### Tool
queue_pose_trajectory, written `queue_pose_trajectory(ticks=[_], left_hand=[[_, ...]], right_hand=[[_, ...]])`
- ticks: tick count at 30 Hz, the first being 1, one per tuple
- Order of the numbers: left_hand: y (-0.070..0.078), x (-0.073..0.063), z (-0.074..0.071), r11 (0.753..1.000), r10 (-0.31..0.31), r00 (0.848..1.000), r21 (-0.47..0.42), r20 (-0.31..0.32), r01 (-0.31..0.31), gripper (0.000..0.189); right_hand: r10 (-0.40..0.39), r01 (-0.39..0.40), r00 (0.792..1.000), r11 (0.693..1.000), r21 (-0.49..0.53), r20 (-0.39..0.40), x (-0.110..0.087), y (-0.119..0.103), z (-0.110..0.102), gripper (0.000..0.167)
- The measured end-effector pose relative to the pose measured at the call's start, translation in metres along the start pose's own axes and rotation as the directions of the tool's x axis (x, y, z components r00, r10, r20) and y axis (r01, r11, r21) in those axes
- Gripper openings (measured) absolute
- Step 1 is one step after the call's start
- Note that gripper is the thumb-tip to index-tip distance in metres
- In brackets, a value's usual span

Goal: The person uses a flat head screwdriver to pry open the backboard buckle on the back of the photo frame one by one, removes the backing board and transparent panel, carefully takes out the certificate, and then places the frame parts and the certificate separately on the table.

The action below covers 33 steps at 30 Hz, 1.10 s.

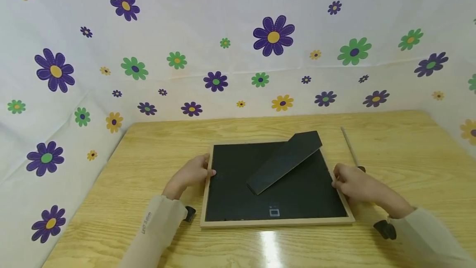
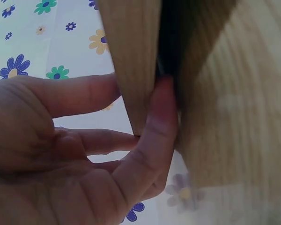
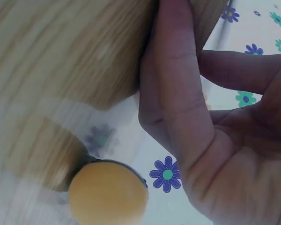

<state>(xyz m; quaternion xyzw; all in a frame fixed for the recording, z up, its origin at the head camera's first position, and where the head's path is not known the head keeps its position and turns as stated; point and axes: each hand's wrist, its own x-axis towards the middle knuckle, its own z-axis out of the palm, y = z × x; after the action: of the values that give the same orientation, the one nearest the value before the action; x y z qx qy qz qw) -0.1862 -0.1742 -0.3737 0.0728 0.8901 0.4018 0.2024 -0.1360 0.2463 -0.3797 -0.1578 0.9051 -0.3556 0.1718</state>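
Note:
A picture frame (image 1: 277, 221) with a light wooden rim lies back side up on the table, showing its black backing board (image 1: 238, 164). Its black easel stand (image 1: 286, 162) slants across the backing, its wide end reaching the upper right corner. My left hand (image 1: 191, 173) grips the left rim, thumb on top; in the left wrist view fingers and thumb pinch the wooden edge (image 2: 136, 61). On the opposite side, my right hand (image 1: 357, 183) grips the right rim between thumb and fingers. In the right wrist view, this hand (image 3: 187, 103) hides part of the edge.
A thin metal rod (image 1: 349, 146) with a dark end, perhaps a screwdriver, lies right of the frame, partly hidden behind my right hand. A rounded orange thing (image 3: 107, 194) shows in the right wrist view. Flower-printed cloth (image 1: 230, 61) surrounds the wooden table (image 1: 148, 144).

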Motion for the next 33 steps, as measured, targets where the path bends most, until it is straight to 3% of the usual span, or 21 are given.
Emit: queue_pose_trajectory(ticks=[11,17,21,26,29,33], left_hand=[[0.000,-0.002,0.003,0.996,0.009,1.000,0.086,-0.022,-0.007,0.036],[0.004,-0.005,0.005,0.993,0.015,0.999,0.114,-0.037,-0.011,0.044],[0.002,-0.003,0.004,0.987,0.015,0.998,0.158,-0.066,-0.004,0.011],[-0.002,-0.002,0.004,0.981,0.026,0.998,0.193,-0.065,-0.013,0.029],[-0.004,-0.003,0.004,0.989,0.019,0.999,0.149,-0.046,-0.012,0.009],[-0.007,-0.004,0.001,0.997,0.006,1.000,0.076,-0.003,-0.006,0.056]], right_hand=[[-0.046,0.038,0.997,0.991,-0.132,-0.057,0.001,0.001,0.007,0.012],[-0.024,0.021,0.999,0.994,-0.109,-0.032,-0.002,0.001,0.008,0.014],[-0.019,0.015,0.999,0.994,-0.109,-0.039,-0.003,0.002,0.009,0.012],[-0.026,0.019,0.999,0.991,-0.129,-0.048,-0.001,0.003,0.007,0.009],[-0.035,0.025,0.998,0.987,-0.161,-0.058,0.001,0.004,0.005,0.008],[-0.042,0.033,0.998,0.984,-0.176,-0.046,0.003,0.006,0.002,0.003]])
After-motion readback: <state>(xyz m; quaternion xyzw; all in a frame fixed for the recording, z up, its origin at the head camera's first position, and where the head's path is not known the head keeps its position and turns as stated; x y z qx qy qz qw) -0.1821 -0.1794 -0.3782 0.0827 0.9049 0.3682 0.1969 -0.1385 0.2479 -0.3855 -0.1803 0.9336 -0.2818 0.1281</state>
